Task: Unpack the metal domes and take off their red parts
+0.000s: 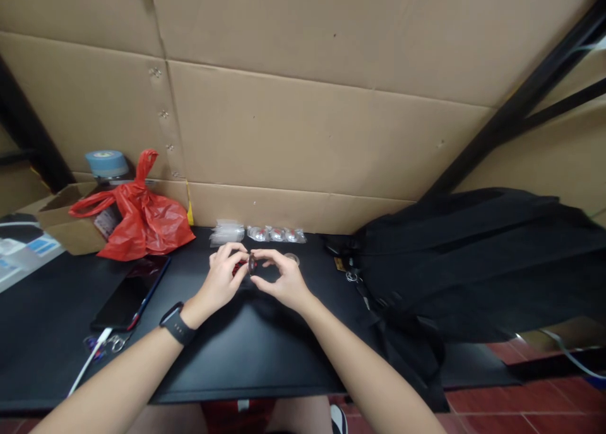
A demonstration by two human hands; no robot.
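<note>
Over a black tabletop (pixel 246 364), the left hand (pixel 223 277) and right hand (pixel 285 281) hold a small dark round piece (pixel 252 265) upright between their fingertips. Behind lie clear sleeves (pixel 227 233) and 3 shiny wrapped packets (pixel 277 234) — a red bag (pixel 151 222) and phone (pixel 130 295) sit left, a black backpack (pixel 473 263) right.
</note>
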